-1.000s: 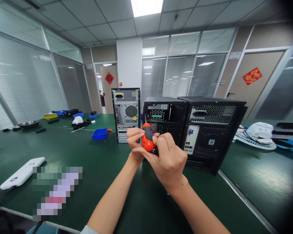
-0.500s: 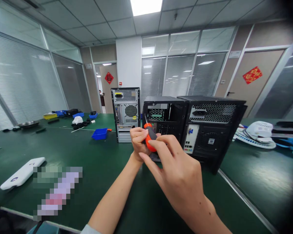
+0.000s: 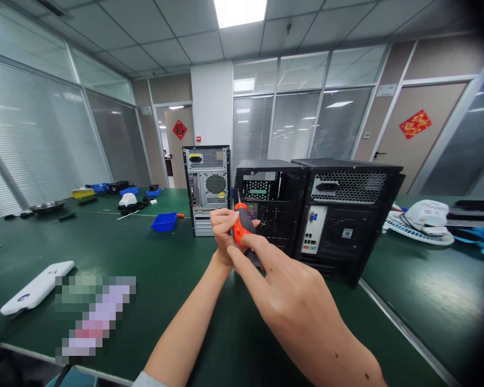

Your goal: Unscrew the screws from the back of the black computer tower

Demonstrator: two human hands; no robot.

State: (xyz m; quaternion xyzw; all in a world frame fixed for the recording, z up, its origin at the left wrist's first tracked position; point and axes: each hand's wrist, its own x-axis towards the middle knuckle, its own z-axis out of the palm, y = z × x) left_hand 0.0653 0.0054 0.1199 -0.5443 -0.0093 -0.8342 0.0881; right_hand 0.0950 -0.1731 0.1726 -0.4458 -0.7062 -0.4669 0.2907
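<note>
A screwdriver (image 3: 247,221) with an orange and dark grey handle stands tilted, shaft upward, in front of the middle computer case (image 3: 300,215). Its tip is by the left edge of that case's back; I cannot tell whether it touches. My left hand (image 3: 225,231) is closed around the handle from the left. The index finger and thumb of my right hand (image 3: 290,290) pinch the lower end of the handle, and its other fingers are partly hidden. The case has an open bay near its top.
A silver-backed computer tower (image 3: 210,188) stands left, another black tower (image 3: 347,220) right. A blue tray (image 3: 164,222) lies behind my left arm. On the green table (image 3: 137,252) are a white elongated device (image 3: 38,287) and, far right, a white basket (image 3: 419,231).
My right hand has moved slightly down and left, its fingers closing in on the handle's end. The screwdriver has shifted a little left and stands more upright.
</note>
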